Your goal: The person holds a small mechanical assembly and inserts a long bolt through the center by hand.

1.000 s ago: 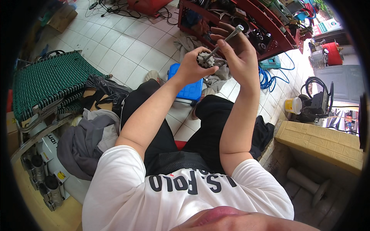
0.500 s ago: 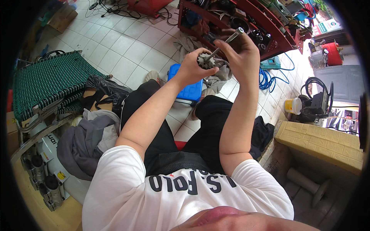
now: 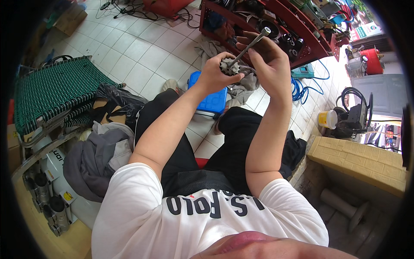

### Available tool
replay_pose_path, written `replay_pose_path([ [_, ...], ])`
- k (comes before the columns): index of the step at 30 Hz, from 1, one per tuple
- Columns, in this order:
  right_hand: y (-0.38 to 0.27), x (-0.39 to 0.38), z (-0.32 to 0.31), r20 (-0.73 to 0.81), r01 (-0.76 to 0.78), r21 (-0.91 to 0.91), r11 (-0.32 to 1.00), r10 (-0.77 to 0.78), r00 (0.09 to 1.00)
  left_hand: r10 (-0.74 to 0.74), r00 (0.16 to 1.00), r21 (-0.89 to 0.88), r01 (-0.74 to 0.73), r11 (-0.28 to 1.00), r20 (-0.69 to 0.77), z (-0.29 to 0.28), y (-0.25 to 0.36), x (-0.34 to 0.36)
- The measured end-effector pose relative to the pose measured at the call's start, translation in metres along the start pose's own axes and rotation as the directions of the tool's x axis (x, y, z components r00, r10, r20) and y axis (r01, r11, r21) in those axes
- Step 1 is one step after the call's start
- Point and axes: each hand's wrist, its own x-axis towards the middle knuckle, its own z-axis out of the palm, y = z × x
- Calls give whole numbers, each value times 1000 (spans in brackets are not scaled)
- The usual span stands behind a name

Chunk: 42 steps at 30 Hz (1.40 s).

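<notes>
Right now I see both hands raised well above the lap, over the tiled floor [image 3: 142, 52]. My left hand [image 3: 214, 74] is clenched around a small toothed metal gear [image 3: 227, 67], with the fingers wrapped under it and the thumb pressing along its lower edge. My right hand [image 3: 271, 59] grasps a slim metal rod [image 3: 249, 46] that runs diagonally from the gear up to a rounded end near the red shelf [image 3: 310, 39]. The rod's lower tip sits at the gear's centre; I think it is seated in the bore, though at this size and with the fisheye bend I cannot be sure how deep it goes.

My worry is the hold on the gear. It is gripped only at its rim, teeth against skin, so a twist of the rod could make it spin or pinch the thumb. If the rod is only lightly seated, a sideways push from the right hand could pop it out, and the gear could drop onto the blue box [image 3: 211, 97] between the feet or onto the tiles and roll under the shelf. The rod's free end also points toward the cluttered shelf, so a slip could send it into the parts stored there. Below, a grey rag [image 3: 243, 84] lies on the floor just beyond the box.
</notes>
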Motion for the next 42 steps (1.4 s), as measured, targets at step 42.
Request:
replay_pose_path([
  [42, 7, 3, -2, -148, 12, -143, 990, -34, 988, 9, 999, -52, -7, 999, 32, 4, -1, -1],
])
